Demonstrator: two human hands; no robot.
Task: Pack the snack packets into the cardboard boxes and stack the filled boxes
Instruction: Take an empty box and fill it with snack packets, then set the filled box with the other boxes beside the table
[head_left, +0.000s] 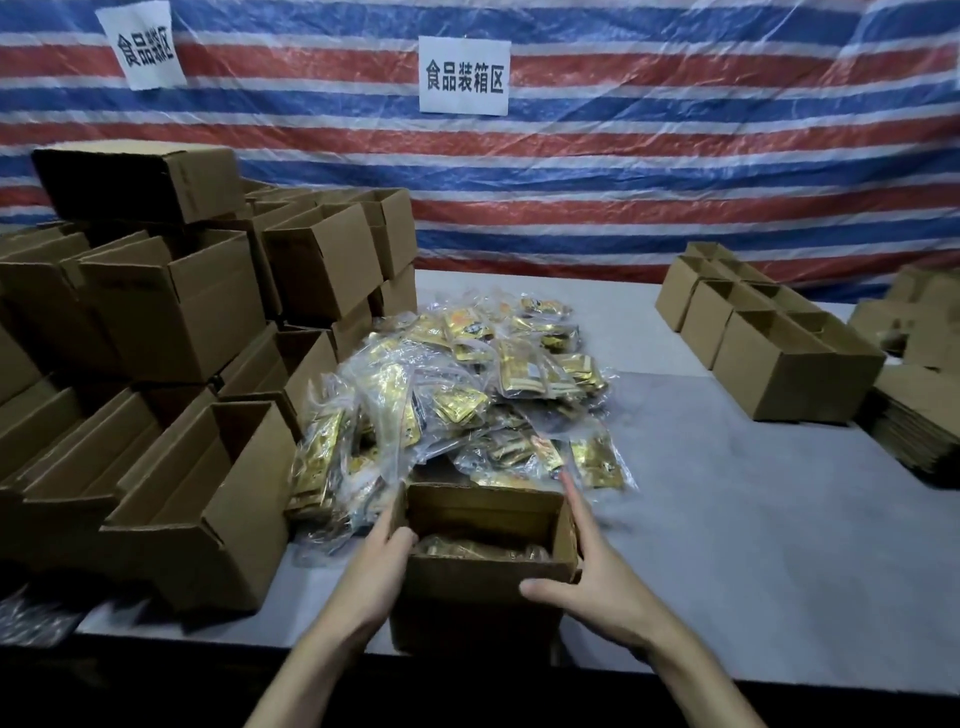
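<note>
Left hand (371, 566) and right hand (597, 582) press straight fingers against opposite sides of the open box (467, 592).

Brown box (483, 582) upright in the near foreground, top open, gold packets (483, 550) lying low inside. Just behind, against its far wall, a loose heap (467, 379) of gold packets in clear bags. On the left, open boxes (176, 312) piled in tiers. Far right, well apart from the heap, a row of upright open boxes (769, 364); beside them, flattened cartons (919, 431) stacked.
</note>
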